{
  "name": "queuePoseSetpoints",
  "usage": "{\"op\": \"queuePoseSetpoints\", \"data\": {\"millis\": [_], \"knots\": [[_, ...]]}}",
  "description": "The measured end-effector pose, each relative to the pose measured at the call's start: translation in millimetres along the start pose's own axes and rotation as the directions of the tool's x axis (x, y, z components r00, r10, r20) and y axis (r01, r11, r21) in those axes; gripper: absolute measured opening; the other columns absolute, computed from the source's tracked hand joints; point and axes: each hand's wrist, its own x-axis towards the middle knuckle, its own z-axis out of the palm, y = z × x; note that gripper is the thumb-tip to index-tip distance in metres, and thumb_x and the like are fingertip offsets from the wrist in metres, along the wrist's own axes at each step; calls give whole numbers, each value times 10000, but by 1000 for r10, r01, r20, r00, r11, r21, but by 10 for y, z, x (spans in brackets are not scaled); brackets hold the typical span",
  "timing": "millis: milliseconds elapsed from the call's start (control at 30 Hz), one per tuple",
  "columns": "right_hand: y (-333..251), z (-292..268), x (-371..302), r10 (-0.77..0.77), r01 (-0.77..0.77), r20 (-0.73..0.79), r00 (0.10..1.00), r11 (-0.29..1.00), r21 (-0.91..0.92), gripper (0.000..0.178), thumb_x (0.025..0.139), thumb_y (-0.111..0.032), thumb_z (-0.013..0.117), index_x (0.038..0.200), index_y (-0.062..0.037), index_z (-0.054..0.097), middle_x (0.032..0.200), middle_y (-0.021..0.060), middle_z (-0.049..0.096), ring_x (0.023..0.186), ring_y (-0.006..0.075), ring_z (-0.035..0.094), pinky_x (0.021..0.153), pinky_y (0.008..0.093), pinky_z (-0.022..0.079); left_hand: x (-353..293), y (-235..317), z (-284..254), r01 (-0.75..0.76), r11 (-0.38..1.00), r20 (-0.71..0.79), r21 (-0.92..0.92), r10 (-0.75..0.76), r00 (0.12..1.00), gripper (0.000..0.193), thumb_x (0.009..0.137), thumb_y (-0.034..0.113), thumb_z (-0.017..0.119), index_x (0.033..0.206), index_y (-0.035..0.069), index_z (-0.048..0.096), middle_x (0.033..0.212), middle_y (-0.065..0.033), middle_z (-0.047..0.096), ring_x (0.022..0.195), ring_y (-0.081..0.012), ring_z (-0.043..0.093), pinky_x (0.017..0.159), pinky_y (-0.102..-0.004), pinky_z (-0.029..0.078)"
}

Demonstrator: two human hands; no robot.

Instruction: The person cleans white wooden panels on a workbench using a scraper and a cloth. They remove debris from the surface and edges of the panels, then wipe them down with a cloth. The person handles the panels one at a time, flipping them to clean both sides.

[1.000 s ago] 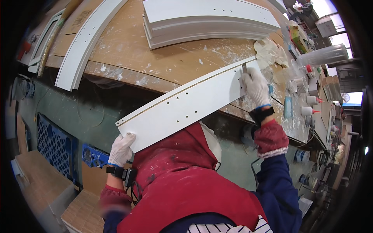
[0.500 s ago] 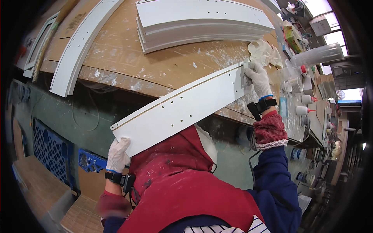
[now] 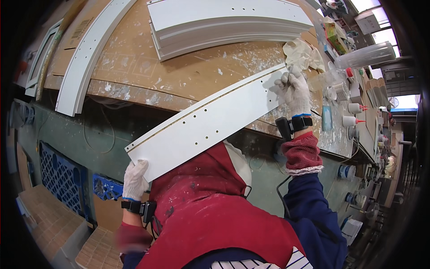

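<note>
My left hand (image 3: 134,179) grips white board (image 3: 206,123) at low end, right hand (image 3: 294,89) clasps high end, seemingly over workbench (image 3: 134,58).

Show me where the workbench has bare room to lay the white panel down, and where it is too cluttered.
The widest free patch of the workbench lies between the curved white strip on the left and the stack of white boards, running down to the front edge. The right end is crowded: crumpled rag, small bottles and jars. Both hands, left hand and right hand, hold the white panel.
</note>
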Motion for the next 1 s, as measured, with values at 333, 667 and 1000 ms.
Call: {"op": "queuePoseSetpoints", "data": {"millis": [333,667,1000], "knots": [[-18,87,-42,-127,-10,-140,982,705,-709,237,944,-237,570,1073,-41,608,839,-6,580,621,83,499,537,236,414,-1,-11,-6,-15,1000,5,13,15,1000,345,894,142,601,1198,-9,540,1074,-81,618,976,-171,611,868,-318,504],[-85,183,217,-382,135,259,887,-322,-937,243,868,-280,609,998,-77,648,937,198,643,904,381,612,782,446,474,-42,49,85,-19,1000,-1,2,19,1000,343,904,145,589,1196,-26,534,1092,-89,612,1009,-175,605,893,-323,493],[85,-5,338,-346,120,291,892,-440,-890,224,912,-270,574,1090,-140,616,928,196,651,904,399,616,755,483,476,-84,68,22,4,1000,0,22,-4,1000,378,921,181,587,1226,-29,514,1122,-85,605,1040,-158,593,896,-302,482]]}}
